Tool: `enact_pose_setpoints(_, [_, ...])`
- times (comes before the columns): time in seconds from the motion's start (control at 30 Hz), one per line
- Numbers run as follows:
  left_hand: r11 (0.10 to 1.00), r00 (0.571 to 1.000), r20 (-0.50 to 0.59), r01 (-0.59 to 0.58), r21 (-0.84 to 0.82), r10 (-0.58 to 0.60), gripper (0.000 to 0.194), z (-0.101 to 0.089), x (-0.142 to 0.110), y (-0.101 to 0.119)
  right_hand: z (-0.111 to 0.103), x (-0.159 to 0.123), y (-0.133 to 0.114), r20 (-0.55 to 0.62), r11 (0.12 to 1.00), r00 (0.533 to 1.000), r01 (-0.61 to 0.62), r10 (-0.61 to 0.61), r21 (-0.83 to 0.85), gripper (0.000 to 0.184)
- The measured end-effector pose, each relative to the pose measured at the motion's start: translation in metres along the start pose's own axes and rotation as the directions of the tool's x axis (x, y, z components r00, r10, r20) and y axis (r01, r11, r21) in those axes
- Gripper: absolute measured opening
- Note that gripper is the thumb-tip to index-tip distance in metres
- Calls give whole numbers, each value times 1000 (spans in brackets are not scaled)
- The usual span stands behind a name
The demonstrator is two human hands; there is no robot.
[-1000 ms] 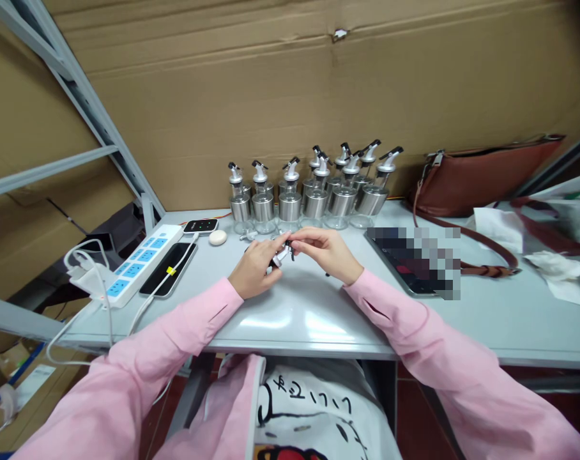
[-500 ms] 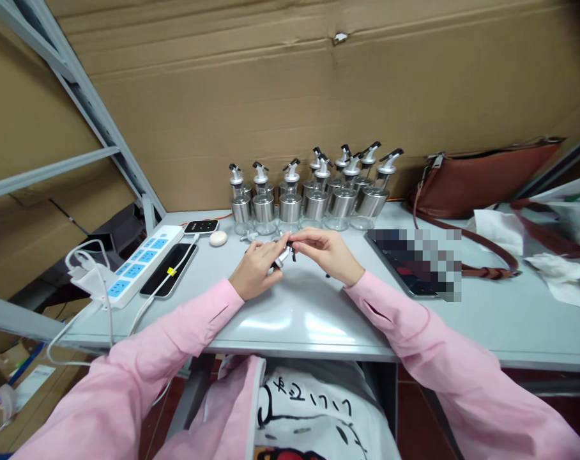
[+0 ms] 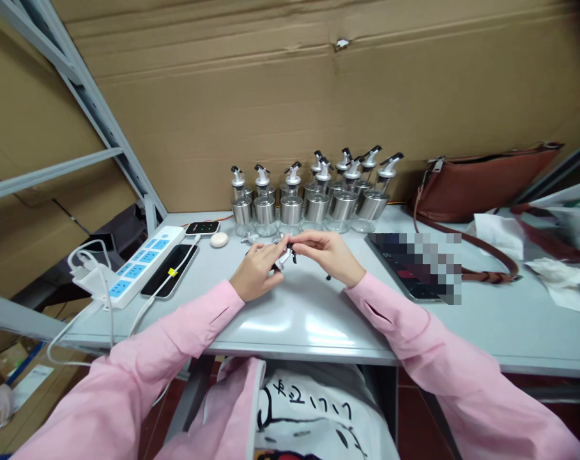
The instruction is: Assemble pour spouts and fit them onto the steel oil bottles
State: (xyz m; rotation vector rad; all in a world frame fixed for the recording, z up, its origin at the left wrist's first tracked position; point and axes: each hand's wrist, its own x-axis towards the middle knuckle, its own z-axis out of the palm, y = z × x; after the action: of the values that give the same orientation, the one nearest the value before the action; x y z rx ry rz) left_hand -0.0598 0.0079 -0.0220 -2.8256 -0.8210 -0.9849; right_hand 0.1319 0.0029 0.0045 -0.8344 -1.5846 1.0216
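Note:
My left hand (image 3: 260,269) is closed around a silver pour spout (image 3: 284,258) with black parts, held just above the grey table. From the right, my right hand (image 3: 329,253) pinches the black piece at the spout's upper end, its thumb and forefinger meeting my left fingertips there. Much of the spout is covered by my fingers. Behind my hands, several glass bottles with steel sleeves (image 3: 290,209) stand in rows, topped with silver and black spouts. Loose silver spout parts (image 3: 250,237) lie partly hidden behind my left hand. A small black piece (image 3: 328,277) rests below my right wrist.
At left are a power strip (image 3: 135,268), a phone with a cable (image 3: 161,281), a small black device (image 3: 202,227) and a white round case (image 3: 219,239). A tablet-like device (image 3: 400,265), a brown bag (image 3: 486,182) and crumpled tissues (image 3: 556,271) lie right.
Both hands stay almost where they were, still on the spout. The whole view has shifted very slightly downward.

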Motion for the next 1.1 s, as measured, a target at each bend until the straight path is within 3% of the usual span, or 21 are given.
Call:
enact_pose_setpoints(0.43, [997,998,-33,44,-65,-46,63,-5,2,4,1,1,-3,19,972,994,-107,106,210,25])
enact_pose_setpoints(0.7, [992,996,-41,77,-99,-82,62,-7,3,6,5,-1,2,253,913,948,-267,192,308,37])
enact_pose_setpoints(0.87, [989,996,-22,87,-116,-90,61,-6,2,8,2,-1,1,361,905,909,-318,207,281,31])
enact_pose_setpoints(1.1, [985,993,-5,113,-134,-115,65,-6,-1,7,2,-1,2,410,906,888,-334,210,259,30])
